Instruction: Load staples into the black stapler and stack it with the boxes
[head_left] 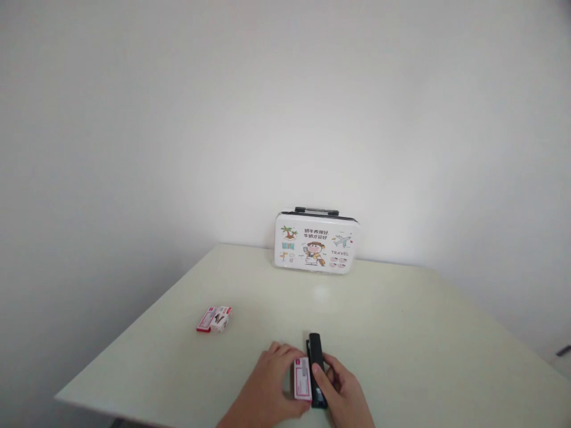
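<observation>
- Your left hand (267, 386) curls around a small pink-and-white box (302, 379), fingers on its left side and thumb under its near end; the grip is closed on it.
- The box lies with its long axis running away from you, label face up, low in the view and close to the table's (401, 333) near edge.
- Your right hand (343, 389) is closed on a black stapler (316, 368), thumb laid along its left flank and fingers wrapped on the right.
- The stapler touches the box's right side, parallel to it; its long axis points away from you toward the wall, the far end jutting past your fingers.
- Two more small boxes (215, 318) lie side by side to the left, well apart from your hands.
- A white case (316, 242) with cartoon print stands upright at the table's far edge against the wall.
</observation>
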`<state>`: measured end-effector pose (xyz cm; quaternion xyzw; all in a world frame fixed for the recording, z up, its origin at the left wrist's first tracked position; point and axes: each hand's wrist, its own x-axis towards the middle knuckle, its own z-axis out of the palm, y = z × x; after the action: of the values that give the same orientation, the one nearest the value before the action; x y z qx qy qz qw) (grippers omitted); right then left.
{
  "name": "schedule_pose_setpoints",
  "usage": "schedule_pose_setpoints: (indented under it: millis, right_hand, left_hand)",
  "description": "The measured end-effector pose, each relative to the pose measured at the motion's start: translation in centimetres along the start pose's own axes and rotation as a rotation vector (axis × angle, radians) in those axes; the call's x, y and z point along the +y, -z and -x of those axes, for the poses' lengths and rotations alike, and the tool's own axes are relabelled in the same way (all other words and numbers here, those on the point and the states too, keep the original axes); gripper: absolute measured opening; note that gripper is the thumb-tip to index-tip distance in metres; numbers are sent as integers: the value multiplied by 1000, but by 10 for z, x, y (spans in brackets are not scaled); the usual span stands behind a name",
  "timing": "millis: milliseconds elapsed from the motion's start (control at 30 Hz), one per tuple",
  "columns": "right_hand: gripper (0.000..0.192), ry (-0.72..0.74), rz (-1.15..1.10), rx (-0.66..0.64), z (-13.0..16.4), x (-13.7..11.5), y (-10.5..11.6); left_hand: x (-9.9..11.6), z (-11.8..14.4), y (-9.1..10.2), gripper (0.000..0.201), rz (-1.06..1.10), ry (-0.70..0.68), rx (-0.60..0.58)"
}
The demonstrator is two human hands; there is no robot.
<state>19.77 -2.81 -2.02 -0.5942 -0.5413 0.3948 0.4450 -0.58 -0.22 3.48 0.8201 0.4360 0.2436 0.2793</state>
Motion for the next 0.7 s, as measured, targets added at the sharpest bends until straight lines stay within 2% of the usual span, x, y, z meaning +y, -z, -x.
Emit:
schedule_pose_setpoints:
  millis: [100, 167, 200, 233, 267, 300, 333, 400, 467, 533, 600, 700]
  right_hand:
    - [64, -1, 10, -22, -1, 2, 1]
    - [65, -6, 6, -24, -1, 3, 1]
    - [65, -7, 0, -19, -1, 3, 1]
    - [65, -9, -6, -12, -1, 3, 1]
    - [64, -11, -12, -4, -1, 3, 0]
    - [64, -12, -18, 4, -1, 3, 0]
    - [64, -11, -21, 6, -1, 3, 0]
    - [64, -8, -27, -4, -1, 3, 0]
    - [67, -9, -36, -2, -1, 3, -1]
    - [71, -14, -48, 22, -2, 5, -2]
    - [73, -19, -67, 52, -3, 8, -5]
    - [75, -29, -80, 62, -4, 11, -8]
  left_hand:
    - [3, -9, -11, 70, 13, -41, -43]
    - [-13, -8, -2, 76, 43, -57, -9]
    - [-27, -6, 8, 73, 39, -40, 52]
    - [-44, -5, 22, 61, 26, -5, 141]
    - [-63, -3, 39, 44, -41, 77, 283]
    - [-83, -1, 57, 41, -128, 188, 433]
    - [-103, 1, 76, 45, -166, 273, 517]
    - [-138, 4, 110, 51, -210, 399, 587]
    - [-163, 9, 129, 49, -239, 450, 551]
    - [-176, 17, 134, 45, -260, 453, 480]
    - [-180, 31, 129, 50, -278, 440, 416]
    - [-177, 62, 116, 73, -310, 418, 304]
